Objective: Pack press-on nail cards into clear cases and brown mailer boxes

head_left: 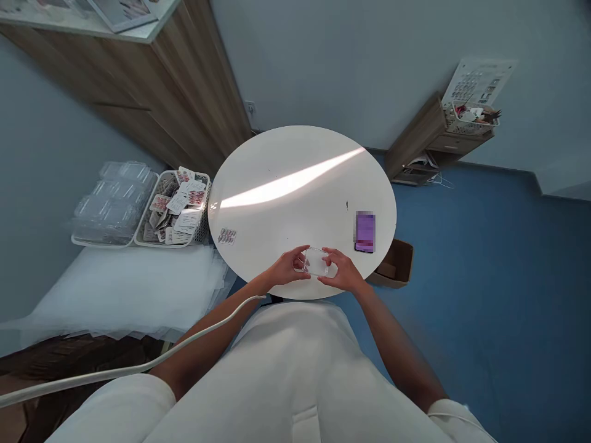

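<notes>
A small clear plastic box [316, 263] is held level over the near edge of the round white table [295, 227]. Its left end sits between the thumb and fingers of my left hand [289, 267]. My right hand [342, 271] grips the opposite end the same way. Whether the box has anything inside, I cannot tell. To the left on the tabletop lies a small card with rows of reddish nail-like pieces [227, 236]. A phone with a purple screen [365, 232] rests to the right of my right hand.
Left of the table stand a white basket of printed cards [137, 237] and a stack of clear plastic boxes [113, 203]. Translucent sheets [124, 289] lie below them. An open cardboard box [406, 261] is on the floor at right. A white cable [198, 335] crosses my left arm.
</notes>
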Available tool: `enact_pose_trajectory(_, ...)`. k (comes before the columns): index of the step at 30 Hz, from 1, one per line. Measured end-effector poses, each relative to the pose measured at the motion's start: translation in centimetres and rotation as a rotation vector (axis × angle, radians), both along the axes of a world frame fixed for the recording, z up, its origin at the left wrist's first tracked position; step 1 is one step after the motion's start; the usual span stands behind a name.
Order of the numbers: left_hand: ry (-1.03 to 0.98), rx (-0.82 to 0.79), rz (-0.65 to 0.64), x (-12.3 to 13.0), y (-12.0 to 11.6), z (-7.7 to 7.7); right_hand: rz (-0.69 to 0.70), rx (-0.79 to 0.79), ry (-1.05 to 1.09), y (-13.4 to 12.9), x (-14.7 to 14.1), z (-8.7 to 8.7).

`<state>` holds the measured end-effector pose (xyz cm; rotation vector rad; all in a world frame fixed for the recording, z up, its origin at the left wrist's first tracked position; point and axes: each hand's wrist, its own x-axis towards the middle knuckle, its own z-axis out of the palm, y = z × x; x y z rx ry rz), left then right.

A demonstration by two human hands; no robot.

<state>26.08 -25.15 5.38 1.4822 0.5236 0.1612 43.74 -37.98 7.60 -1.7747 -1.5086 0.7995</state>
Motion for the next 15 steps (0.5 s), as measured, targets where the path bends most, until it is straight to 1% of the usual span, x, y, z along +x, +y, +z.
enact_pose_trajectory(6,-0.058,-0.087,-0.028,-0.6,-0.5,1.0,0.007,0.039,0.025,-0.3,-0.7,1.0)
enact_pose_trajectory(11,-0.100,-0.097,0.003,-0.9,-0.5,1.8,-0.004,0.111,0.059,-0.1,-1.0,1.6)
enact_pose_trajectory(15,-0.076,-0.100,0.046,-1.1,-1.0,1.8,-0.048,0.149,0.110,0.1,-1.2,1.7)
